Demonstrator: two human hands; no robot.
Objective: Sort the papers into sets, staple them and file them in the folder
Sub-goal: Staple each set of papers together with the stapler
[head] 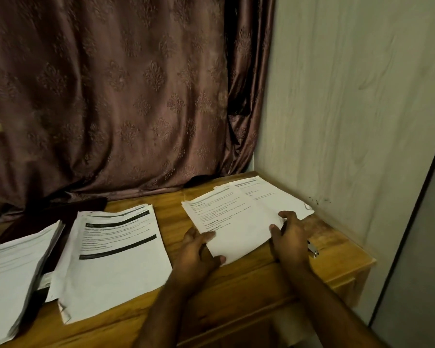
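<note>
A brown patterned curtain [106, 96] is hanging across the back, its hem lying on the far edge of a wooden table [236, 292], and a pale wall panel [349, 109] is closing off the right side.

Three groups of papers are lying on the table. At the far left a thick stack [13, 280] is sitting partly out of view, overlapping something dark beneath it that cannot be made out. Just right of it, a second pile [116, 262] is lying flat, its top sheet showing black header bars. Toward the right corner, against the wall panel, a sheet with printed lines [274, 197] is resting under the set being handled.

That set of papers [231, 222] is lying tilted on the table between the two hands. The left hand [199, 254] is pinching its near left edge, thumb on top and fingers curled beneath the corner. The right hand [290, 237] is gripping its right edge, fingers curled over the sheets; the grip looks firm, though the dim light is blurring the fingertips.

A small stapler [313, 251] is lying on the table just beside the right wrist, mostly hidden by the hand.
</note>
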